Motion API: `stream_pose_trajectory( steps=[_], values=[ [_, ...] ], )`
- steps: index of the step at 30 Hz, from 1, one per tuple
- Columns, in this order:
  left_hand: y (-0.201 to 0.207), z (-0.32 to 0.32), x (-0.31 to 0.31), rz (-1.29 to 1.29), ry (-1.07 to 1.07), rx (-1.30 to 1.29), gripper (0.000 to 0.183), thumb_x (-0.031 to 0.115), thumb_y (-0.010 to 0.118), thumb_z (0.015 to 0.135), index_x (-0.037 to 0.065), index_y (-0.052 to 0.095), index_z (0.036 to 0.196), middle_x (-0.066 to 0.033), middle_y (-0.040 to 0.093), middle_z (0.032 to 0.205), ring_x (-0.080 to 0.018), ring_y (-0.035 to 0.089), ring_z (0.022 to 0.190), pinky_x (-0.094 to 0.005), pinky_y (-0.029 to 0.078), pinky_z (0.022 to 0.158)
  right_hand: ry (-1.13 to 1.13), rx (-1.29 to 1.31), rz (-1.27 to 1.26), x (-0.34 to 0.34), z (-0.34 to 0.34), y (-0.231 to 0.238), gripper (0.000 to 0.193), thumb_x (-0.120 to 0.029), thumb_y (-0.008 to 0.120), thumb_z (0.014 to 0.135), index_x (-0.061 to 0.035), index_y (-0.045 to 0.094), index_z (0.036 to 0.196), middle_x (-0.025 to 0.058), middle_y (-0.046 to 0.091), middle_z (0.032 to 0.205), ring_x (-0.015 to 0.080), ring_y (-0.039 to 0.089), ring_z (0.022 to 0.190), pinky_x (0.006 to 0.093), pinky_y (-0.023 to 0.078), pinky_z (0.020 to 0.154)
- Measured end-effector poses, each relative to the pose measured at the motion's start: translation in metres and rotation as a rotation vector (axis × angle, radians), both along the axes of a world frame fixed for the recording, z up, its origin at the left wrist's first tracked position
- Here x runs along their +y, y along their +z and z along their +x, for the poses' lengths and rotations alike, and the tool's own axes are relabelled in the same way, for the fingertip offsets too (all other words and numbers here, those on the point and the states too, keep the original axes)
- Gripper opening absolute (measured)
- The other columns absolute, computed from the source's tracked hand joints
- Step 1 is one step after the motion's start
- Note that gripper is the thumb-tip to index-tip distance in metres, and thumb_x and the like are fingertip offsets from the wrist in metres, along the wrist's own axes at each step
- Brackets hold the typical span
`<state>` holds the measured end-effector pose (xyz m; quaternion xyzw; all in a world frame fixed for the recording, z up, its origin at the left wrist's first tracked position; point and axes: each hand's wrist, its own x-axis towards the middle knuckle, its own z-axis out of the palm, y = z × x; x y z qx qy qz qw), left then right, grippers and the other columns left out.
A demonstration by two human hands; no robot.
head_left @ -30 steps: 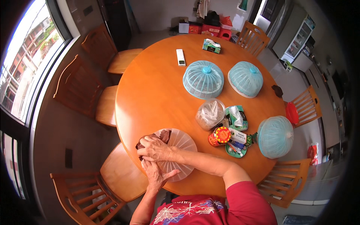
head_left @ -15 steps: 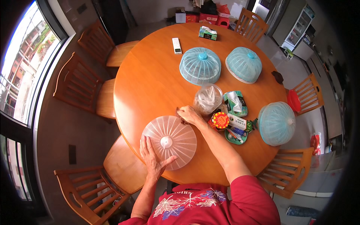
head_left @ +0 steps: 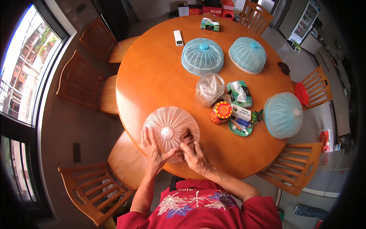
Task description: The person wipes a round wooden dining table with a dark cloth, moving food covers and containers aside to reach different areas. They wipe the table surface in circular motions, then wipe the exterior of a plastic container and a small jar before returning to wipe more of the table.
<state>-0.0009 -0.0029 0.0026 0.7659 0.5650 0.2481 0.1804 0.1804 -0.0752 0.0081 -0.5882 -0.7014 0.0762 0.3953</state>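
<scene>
Left hand (head_left: 152, 152) spread, long fingers laid along the left side of the pale mesh food cover (head_left: 162, 117), gripping nothing; looks like that's to keep the light dome from sliding. Right hand (head_left: 197, 157) bunched around a dark brown cloth (head_left: 187, 136), pressed to the cover's near right side, probably wadded so my fingers can push it over the ribs. Blurred there, can't tell exactly how the fingers fold. Left thumb points across toward the cloth; touching or not, unclear.

Cover sits dome up, white knob (head_left: 166, 132) on top, at the near edge of the table (head_left: 146, 82), right in front of me, likely so both arms reach easily. Three blue mesh covers (head_left: 202, 57) stand farther off, two beyond the clutter, one to my right.

Clutter grouped mid-right, likely for shared use: clear jar (head_left: 209, 91) with a plastic bag inside, green tissue pack (head_left: 244, 100), green tray (head_left: 244, 133) of small items.

Writing: print on the red jar (head_left: 218, 117) with its red-and-yellow lid, and on the white-and-green box (head_left: 241, 112); not transcribing. Partial lettering above the leaf pattern on my red shirt (head_left: 152, 219). White remote (head_left: 178, 38): nothing legible.
</scene>
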Motion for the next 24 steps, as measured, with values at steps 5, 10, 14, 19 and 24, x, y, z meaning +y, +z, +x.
stream_pose_trajectory(
  steps=[5, 10, 14, 19, 24],
  values=[
    [0.011, -0.003, -0.001, -0.009, -0.089, 0.065, 0.118, 0.069, 0.078, 0.053, 0.016, 0.033, 0.148, -0.0315, 0.008, 0.153, -0.0479, 0.008, 0.141, -0.0573, 0.015, 0.111, 0.147, -0.022, 0.109, 0.066, 0.013, 0.014, 0.046, -0.007, 0.06, 0.079, -0.008, 0.053, 0.124, 0.0158, 0.052, 0.092, 0.0327, 0.055, 0.086, 0.043, 0.046, 0.075],
    [0.012, 0.0, 0.0, -0.027, -0.074, 0.047, 0.12, 0.07, 0.079, 0.051, 0.017, 0.034, 0.148, -0.031, 0.01, 0.152, -0.0482, 0.009, 0.141, -0.0574, 0.014, 0.112, -0.055, -0.289, 0.004, 0.095, -0.005, 0.022, 0.034, -0.004, 0.056, 0.08, 0.0018, 0.051, 0.113, 0.0199, 0.052, 0.088, 0.0347, 0.057, 0.084, 0.0414, 0.051, 0.069],
    [0.004, -0.003, 0.0, -0.022, -0.051, 0.024, 0.121, 0.069, 0.081, 0.049, 0.018, 0.034, 0.148, -0.0301, 0.011, 0.152, -0.0483, 0.009, 0.141, -0.058, 0.014, 0.112, -0.048, -0.255, -0.113, 0.064, -0.015, 0.025, 0.031, -0.006, 0.059, 0.079, 0.0014, 0.049, 0.107, 0.0187, 0.052, 0.086, 0.0345, 0.058, 0.083, 0.0419, 0.053, 0.066],
    [0.003, -0.004, 0.001, -0.032, -0.06, -0.013, 0.12, 0.065, 0.083, 0.05, 0.02, 0.032, 0.149, -0.0294, 0.01, 0.153, -0.0484, 0.009, 0.141, -0.0582, 0.014, 0.112, 0.166, -0.125, -0.139, 0.012, 0.003, 0.021, 0.044, -0.003, 0.065, 0.075, -0.0017, 0.05, 0.117, 0.0175, 0.05, 0.092, 0.0369, 0.057, 0.085, 0.0444, 0.051, 0.072],
    [0.011, -0.023, 0.003, -0.173, -0.093, -0.248, 0.112, 0.055, 0.084, 0.059, 0.017, 0.029, 0.15, -0.0277, 0.01, 0.154, -0.0436, 0.012, 0.142, -0.0561, 0.019, 0.112, 0.258, -0.146, -0.213, -0.017, 0.034, 0.012, 0.041, -0.005, 0.066, 0.074, -0.0058, 0.057, 0.113, 0.015, 0.054, 0.093, 0.0344, 0.059, 0.086, 0.0418, 0.053, 0.072]
  ],
)
